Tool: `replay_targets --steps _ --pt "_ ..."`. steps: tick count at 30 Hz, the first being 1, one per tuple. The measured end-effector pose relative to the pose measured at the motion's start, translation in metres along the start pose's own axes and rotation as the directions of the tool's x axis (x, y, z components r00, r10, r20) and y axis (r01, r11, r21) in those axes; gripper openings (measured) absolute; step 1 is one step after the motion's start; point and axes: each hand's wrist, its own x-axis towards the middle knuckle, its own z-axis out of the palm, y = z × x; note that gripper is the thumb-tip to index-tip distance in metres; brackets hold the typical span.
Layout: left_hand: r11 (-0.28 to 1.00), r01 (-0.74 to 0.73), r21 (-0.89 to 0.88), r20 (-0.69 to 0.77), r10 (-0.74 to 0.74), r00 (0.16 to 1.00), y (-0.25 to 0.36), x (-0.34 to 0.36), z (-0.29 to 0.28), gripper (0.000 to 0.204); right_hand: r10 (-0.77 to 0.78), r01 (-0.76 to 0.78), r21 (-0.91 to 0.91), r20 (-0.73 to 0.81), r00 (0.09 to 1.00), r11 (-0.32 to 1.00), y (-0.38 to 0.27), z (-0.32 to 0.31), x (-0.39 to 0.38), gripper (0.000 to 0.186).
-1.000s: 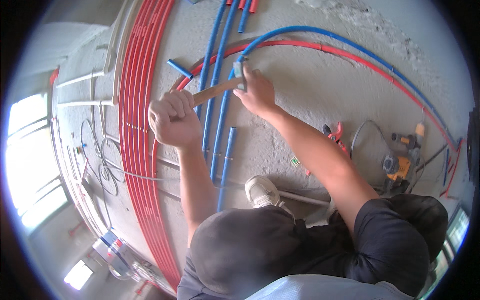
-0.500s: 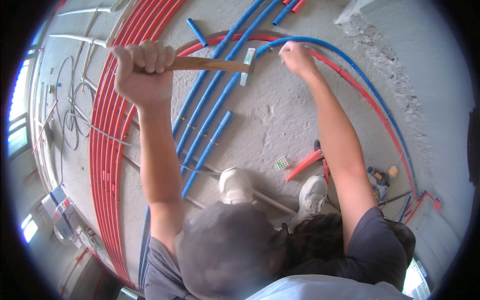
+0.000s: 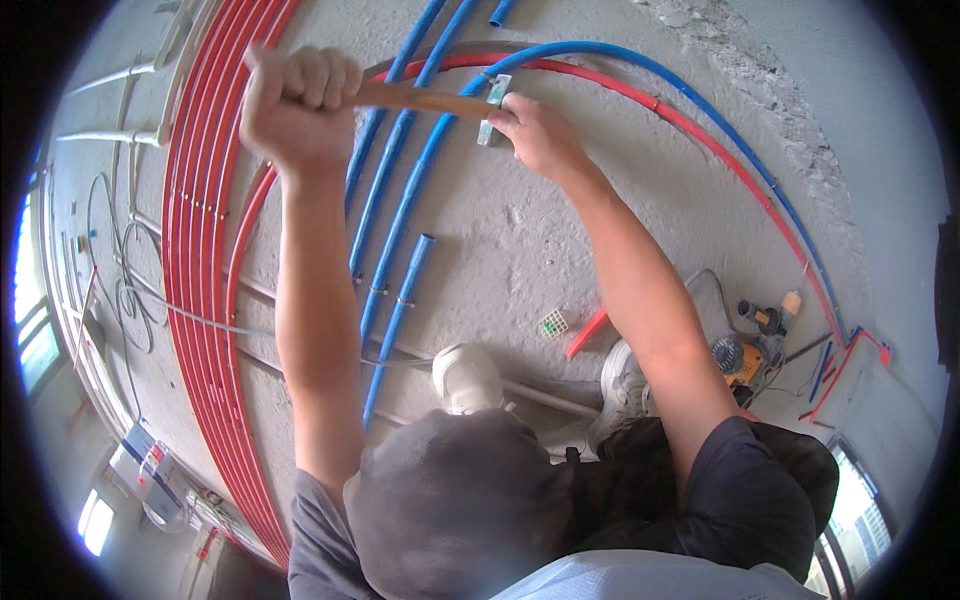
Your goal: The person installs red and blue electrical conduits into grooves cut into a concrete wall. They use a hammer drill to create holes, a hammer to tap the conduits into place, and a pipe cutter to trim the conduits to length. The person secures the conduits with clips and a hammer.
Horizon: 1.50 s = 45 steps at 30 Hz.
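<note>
My left hand (image 3: 300,105) is closed around the end of the wooden handle of a hammer (image 3: 425,99). The hammer lies nearly level across the blue pipes, its pale metal head to the right. My right hand (image 3: 545,137) has its fingers drawn together right at the hammer head; whatever they pinch is hidden. Just beyond the head, a curved blue pipe (image 3: 590,48) and a curved red pipe (image 3: 640,95) run side by side along the floor. Straight blue pipes (image 3: 390,230) with small clips pass under the hammer.
Many red pipes (image 3: 195,290) run along the left. By my shoes (image 3: 467,375) are a white grid piece (image 3: 553,323) and a red-handled tool (image 3: 588,332), partly hidden by my arm. A yellow and black power tool (image 3: 740,358) lies right. Grey cable (image 3: 240,328) crosses the floor.
My right hand has moved left from the curved pipes to the hammer head. The hammer stays in my left hand. The view has shifted, showing more of the power tool.
</note>
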Motion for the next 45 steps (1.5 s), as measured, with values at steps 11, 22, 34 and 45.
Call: replay_targets --steps 11,22,34,45 --pt "0.979 -0.184 0.084 0.167 0.169 0.971 -0.002 -0.024 0.042 0.042 0.02 -0.024 0.047 0.084 0.996 0.999 0.009 -0.014 -0.005 0.036" --pt "0.969 -0.239 0.055 0.157 0.228 0.961 0.003 -0.045 0.052 0.032 -0.13 0.126 0.073 0.041 0.991 0.989 0.016 -0.011 0.003 0.043" --pt "0.997 0.02 -0.08 -0.064 -0.025 0.998 0.043 -0.096 0.03 0.054 -0.013 0.114 0.38 -0.259 0.966 0.918 0.054 0.001 -0.037 0.043" --pt "0.87 0.182 -0.459 -0.397 -0.384 0.834 -0.006 -0.123 0.044 0.057 -0.571 0.56 -0.122 -0.102 0.814 0.82 0.024 -0.043 -0.089 0.049"
